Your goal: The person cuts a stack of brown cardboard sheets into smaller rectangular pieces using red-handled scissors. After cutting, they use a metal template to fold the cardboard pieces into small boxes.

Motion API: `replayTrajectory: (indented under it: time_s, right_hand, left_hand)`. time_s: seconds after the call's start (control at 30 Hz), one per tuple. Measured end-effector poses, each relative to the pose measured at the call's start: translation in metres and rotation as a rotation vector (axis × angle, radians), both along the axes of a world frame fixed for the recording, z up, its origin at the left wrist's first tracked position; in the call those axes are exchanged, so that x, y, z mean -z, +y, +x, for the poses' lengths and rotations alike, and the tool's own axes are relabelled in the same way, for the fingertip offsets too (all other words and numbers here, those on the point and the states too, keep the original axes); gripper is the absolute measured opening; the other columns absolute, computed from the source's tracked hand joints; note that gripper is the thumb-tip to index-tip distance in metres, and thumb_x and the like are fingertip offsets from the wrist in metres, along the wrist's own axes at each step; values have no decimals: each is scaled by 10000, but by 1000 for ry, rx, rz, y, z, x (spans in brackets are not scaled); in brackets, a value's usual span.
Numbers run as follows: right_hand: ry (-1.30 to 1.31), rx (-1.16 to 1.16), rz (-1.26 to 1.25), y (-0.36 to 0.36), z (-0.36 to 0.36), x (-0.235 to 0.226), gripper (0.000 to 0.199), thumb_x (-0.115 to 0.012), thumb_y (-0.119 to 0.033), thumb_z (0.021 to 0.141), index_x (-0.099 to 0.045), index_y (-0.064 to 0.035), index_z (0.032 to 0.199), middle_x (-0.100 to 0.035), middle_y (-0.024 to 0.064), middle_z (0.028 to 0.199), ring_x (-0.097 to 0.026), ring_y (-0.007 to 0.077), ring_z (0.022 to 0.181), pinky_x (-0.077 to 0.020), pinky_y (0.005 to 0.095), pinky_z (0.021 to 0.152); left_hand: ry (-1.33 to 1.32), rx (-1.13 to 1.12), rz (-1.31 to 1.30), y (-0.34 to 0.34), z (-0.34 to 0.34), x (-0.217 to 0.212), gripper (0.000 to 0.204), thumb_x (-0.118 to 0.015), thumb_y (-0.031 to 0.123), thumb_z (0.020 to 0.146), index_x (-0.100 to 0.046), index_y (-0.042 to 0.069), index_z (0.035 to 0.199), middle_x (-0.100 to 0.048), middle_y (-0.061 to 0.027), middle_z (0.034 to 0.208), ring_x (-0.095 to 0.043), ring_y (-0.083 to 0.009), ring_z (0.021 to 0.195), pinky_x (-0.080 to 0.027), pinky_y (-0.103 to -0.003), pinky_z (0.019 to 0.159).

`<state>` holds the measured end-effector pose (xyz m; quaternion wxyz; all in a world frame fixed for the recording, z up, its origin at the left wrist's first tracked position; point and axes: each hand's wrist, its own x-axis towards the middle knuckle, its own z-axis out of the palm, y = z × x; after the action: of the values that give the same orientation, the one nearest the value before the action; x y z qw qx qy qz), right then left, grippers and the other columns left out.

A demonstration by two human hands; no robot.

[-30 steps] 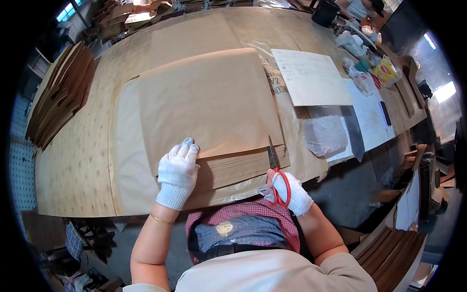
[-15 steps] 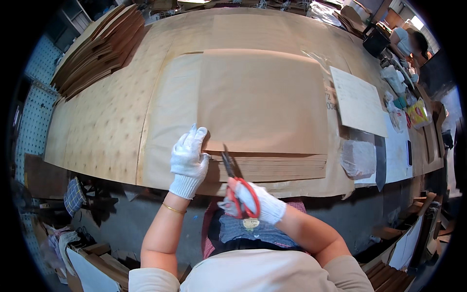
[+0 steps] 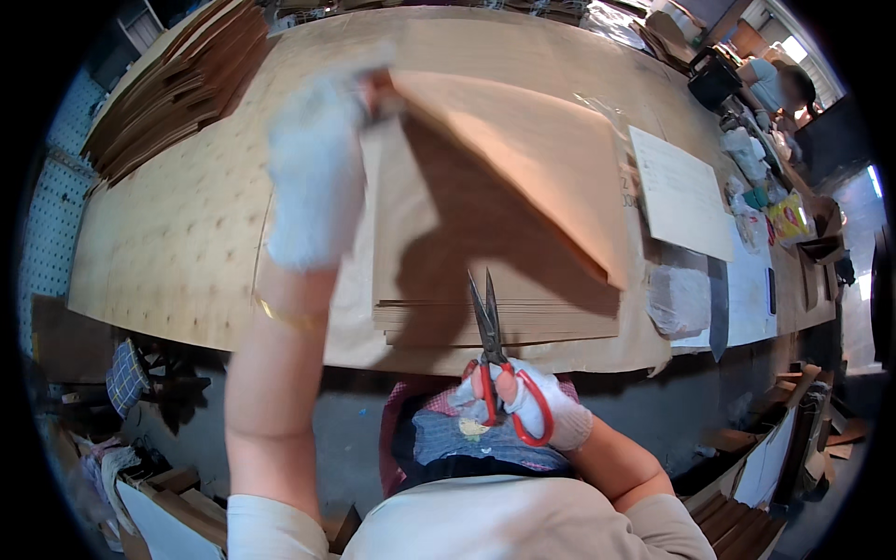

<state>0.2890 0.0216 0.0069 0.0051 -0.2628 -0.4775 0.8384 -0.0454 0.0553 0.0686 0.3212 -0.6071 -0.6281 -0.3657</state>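
Observation:
My left hand [image 3: 315, 177], in a white knitted glove and blurred by motion, is raised over the table with its fingers pinching the near left corner of a brown paper sheet [image 3: 546, 140]. That sheet slants up from the stack of brown paper [image 3: 495, 322] beneath and throws a dark shadow over it. Low at the table's front edge, my right hand [image 3: 560, 406], also gloved, grips red-handled scissors [image 3: 488, 327]. Their dark blades point away from me, slightly apart, in front of the stack's near edge.
A tall pile of brown cardboard [image 3: 177, 93] stands at the far left of the wooden table [image 3: 177, 224]. To the right lie a white board [image 3: 679, 191], a clear plastic-wrapped bundle [image 3: 679, 301] and a yellow packet [image 3: 790, 219]. Another person [image 3: 770, 89] is at the far right.
My left hand has risen away from me, lifting the top sheet's near left corner off the stack. The scissors have shifted right and turned more upright, their blades now spread a little.

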Motion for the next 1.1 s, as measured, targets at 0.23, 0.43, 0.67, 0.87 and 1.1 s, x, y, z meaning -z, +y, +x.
replayTrajectory:
  time_s: [0.23,0.43,0.67,0.87,1.1]
  right_hand:
    - [122,230,-365,11,51,48,560,-431,-559,1044,-575,-42,884,-606,121,912,-600,233,873,-497,361,772]
    - [-61,301,-195,19,37,41,587,-378,-527,1074,-559,-40,799,-597,108,799,-608,219,771,-512,365,738]
    - [-322,83,70,33,57,83,492,-555,-493,1006,-607,-33,839,-622,60,716,-616,181,624,-502,339,581]
    - [-164,493,41,30,111,81,448,-573,-479,1017,-600,-51,887,-615,52,732,-553,125,565,-452,282,515]
    - [-381,592,71,61,108,86,449,-620,-460,995,-570,-57,805,-576,67,669,-588,164,564,-493,318,483]
  left_hand:
    - [-741,75,65,58,-3,-34,378,-621,231,907,-622,66,1248,-682,-166,1166,-655,-318,1067,-512,-404,908]
    - [-110,268,-1031,-35,106,64,529,-716,356,845,-600,89,1287,-531,-150,1445,-526,-352,1291,-455,-453,1061]
    - [-51,115,-764,-29,141,94,472,-799,155,692,-614,101,1123,-661,-110,1244,-654,-299,1045,-559,-421,818]
    - [-64,96,-765,-35,141,93,503,-794,90,660,-615,115,1130,-666,-83,1245,-651,-292,1065,-552,-416,849]
    - [-68,100,-790,-35,141,92,550,-797,76,645,-615,92,1163,-648,-116,1289,-627,-304,1116,-530,-419,883]
